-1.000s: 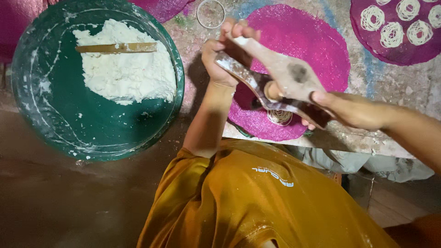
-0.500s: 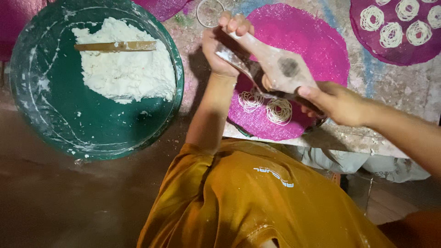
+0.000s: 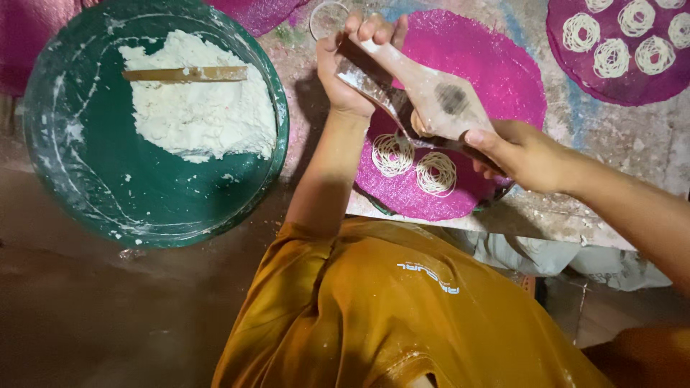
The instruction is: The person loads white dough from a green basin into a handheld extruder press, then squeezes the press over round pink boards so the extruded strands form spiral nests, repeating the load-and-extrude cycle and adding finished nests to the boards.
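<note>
Dough sits far left — a white mound (image 3: pixel 205 108) heaped in the big round green basin (image 3: pixel 86 194), with a flat wooden stick (image 3: pixel 185 73) laid across it, parked within reach for refilling. Moving right, your left hand (image 3: pixel 352 65) closes its grip fully around one end of the flour-dusted wooden noodle press (image 3: pixel 424 97), and your right hand (image 3: pixel 521 152) wraps tight around the other end — both handles squeezed together so the press hangs low over the round magenta woven mat (image 3: pixel 496 79). Two coils of white dough strands (image 3: pixel 415 164) lie side by side directly beneath it, on the mat's near edge. Far right on the speckled tabletop (image 3: pixel 611 136), another purple mat (image 3: pixel 632 86) carries more finished coils, set aside.
</note>
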{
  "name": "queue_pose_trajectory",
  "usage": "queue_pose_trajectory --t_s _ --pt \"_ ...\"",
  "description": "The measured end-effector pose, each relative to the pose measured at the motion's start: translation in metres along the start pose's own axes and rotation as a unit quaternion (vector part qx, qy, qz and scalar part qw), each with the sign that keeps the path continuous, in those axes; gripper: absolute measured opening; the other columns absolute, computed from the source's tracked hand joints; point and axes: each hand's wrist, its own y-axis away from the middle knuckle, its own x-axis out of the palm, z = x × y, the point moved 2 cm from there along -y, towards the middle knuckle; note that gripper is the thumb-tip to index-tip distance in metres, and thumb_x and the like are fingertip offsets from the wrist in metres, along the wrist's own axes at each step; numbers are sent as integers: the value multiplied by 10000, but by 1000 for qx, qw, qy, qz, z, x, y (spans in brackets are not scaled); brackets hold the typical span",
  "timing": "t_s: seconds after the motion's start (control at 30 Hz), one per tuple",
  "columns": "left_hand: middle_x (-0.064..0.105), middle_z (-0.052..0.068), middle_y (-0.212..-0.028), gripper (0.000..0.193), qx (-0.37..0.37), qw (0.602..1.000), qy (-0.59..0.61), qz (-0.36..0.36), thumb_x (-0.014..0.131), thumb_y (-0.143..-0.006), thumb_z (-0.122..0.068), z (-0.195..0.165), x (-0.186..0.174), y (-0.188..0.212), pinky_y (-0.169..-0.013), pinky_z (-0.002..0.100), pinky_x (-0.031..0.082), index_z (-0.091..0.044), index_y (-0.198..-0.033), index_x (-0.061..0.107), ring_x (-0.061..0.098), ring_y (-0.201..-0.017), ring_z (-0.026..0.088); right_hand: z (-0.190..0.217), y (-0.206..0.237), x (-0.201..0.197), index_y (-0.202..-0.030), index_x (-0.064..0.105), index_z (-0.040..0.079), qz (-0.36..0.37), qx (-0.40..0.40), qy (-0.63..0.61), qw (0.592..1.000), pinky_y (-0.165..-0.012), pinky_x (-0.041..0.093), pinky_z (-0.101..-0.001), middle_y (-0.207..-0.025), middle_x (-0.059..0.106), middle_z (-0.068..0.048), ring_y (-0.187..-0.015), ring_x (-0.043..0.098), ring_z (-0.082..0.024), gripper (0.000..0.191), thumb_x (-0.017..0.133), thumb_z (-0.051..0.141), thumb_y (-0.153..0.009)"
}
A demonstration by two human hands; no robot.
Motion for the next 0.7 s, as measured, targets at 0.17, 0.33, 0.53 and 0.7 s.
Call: queue_pose_trajectory --t_s 0.17,0.33,0.53,0.7 --pt "691 160 -1124 660 -219 882 -209 -360 224 -1044 -487 -15 -23 32 -940 349 544 35 -1220 588 695 -960 235 -6 -6 1 -1082 656 3 13 -54 -58 997 -625 557 -357 -813 715 -114 -746 720 -214 703 416 646 -933" --pt "651 140 -1061 883 -397 728 -483 -282 58 -1006 -737 -18 -61 88 -399 211 197 -95 -1467 453 331 -499 60 -25 -17 3 -1112 646 9 7 -56 -61 997 -638 574 -374 -851 724 -115 -775 742 -213 719 408 661 -922" --pt "703 119 -1256 830 -336 699 -580 -249 134 -1047 -705 -29 -47 122 -458 223 305 -131 -1647 141 362 -532 70 -37 -36 7 -1082 625 7 -18 -158 -93 983 -746 624 -374 -873 709 -91 -794 717 -194 697 388 654 -971" --pt "644 178 -1428 830 -220 678 -683 -159 344 -1070 -607 -46 -7 129 -921 278 504 -69 -1675 162 551 -830 115 -51 -38 -5 -997 663 42 -20 -193 -44 980 -727 609 -365 -799 706 -77 -762 720 -196 770 265 702 -985"
